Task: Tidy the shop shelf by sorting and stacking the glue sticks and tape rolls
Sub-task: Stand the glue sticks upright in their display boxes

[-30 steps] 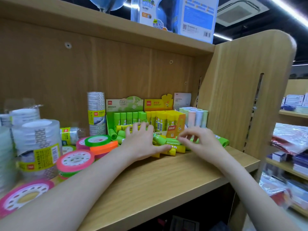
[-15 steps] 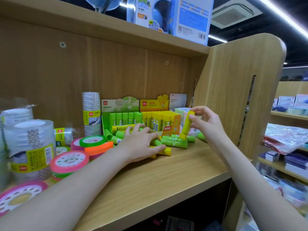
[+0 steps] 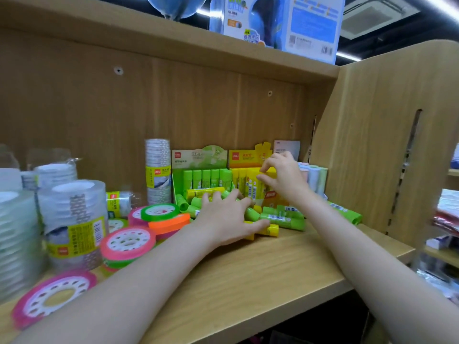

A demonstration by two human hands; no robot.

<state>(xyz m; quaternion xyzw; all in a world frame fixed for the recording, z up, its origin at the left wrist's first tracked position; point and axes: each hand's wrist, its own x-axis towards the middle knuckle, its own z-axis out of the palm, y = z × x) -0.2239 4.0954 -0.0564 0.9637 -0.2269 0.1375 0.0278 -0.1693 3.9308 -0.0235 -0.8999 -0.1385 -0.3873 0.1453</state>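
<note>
Resting my left hand (image 3: 224, 217) flat and open on the loose glue sticks (image 3: 283, 217), I am pinching my right hand (image 3: 282, 178) on a yellow stick (image 3: 253, 181) in the yellow box (image 3: 273, 198).

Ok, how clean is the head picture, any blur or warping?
Head view: motion blur smears the clear tape stacks at the left edge and the goods at far right; the glue sticks and both hands stay fairly sharp; wide-angle bending curves the upper shelf; ceiling strip lights flare top right.
</note>
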